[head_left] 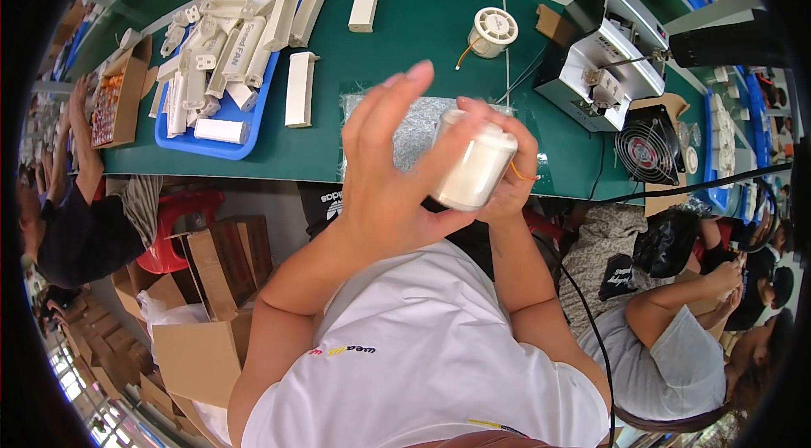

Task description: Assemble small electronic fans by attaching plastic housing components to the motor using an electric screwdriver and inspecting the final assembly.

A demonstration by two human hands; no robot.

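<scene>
My right hand (517,157) wraps round a white plastic cylinder (475,165), holding it tilted above the near edge of the green table. A short orange wire (524,173) sticks out beside my right fingers. My left hand (384,173) is open just left of the cylinder, its fingers spread and slightly blurred; whether its thumb touches the cylinder I cannot tell. Beneath both hands lies a silvery, textured mat (418,131). Farther back stands another white round part (493,32) with a slotted top and an orange wire.
A blue tray (263,102) heaped with white plastic housings stands at left. Two loose housings (300,89) (367,2) lie right of it. A metal-cased machine (604,51) and a black fan (649,146) occupy the right side. Black cables cross at right; co-workers sit at both sides.
</scene>
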